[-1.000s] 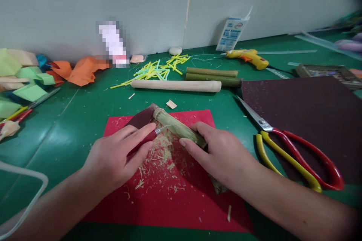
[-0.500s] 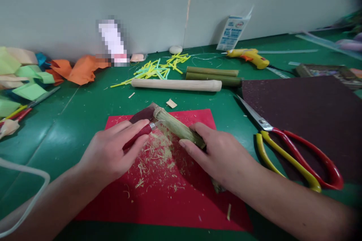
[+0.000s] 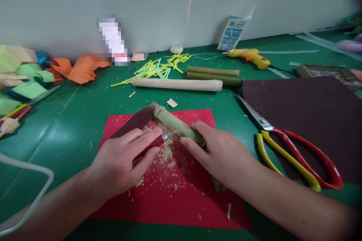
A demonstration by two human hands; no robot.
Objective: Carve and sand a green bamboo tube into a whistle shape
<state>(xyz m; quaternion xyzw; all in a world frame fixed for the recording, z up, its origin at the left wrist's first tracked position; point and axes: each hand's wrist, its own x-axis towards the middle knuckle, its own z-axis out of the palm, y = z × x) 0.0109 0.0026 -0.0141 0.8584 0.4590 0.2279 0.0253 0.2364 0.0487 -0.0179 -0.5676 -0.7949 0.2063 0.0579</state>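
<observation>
A green bamboo stick [image 3: 177,123] lies slanted over a red sheet [image 3: 181,199] on the green table. My right hand [image 3: 223,154] is wrapped round its near end and pins it down. My left hand [image 3: 124,163] is closed on a red-handled craft knife [image 3: 157,143], whose small blade touches the side of the stick near my right fingers. Pale shavings [image 3: 166,156] lie scattered on the red sheet beneath the blade. A strip of dark sandpaper [image 3: 135,119] lies under the stick's far end.
Red-and-yellow scissors [image 3: 285,147] lie at the right on a big dark sandpaper sheet [image 3: 308,116]. Farther back are a pale wooden rod [image 3: 177,84], two green bamboo pieces [image 3: 213,75], cut straws [image 3: 158,67] and a yellow glue gun [image 3: 250,56]. Coloured paper [image 3: 28,79] is piled at the left.
My left hand slid the knife away along the stick toward its far end, then drew it back toward my right hand. My right hand and the stick stayed in place.
</observation>
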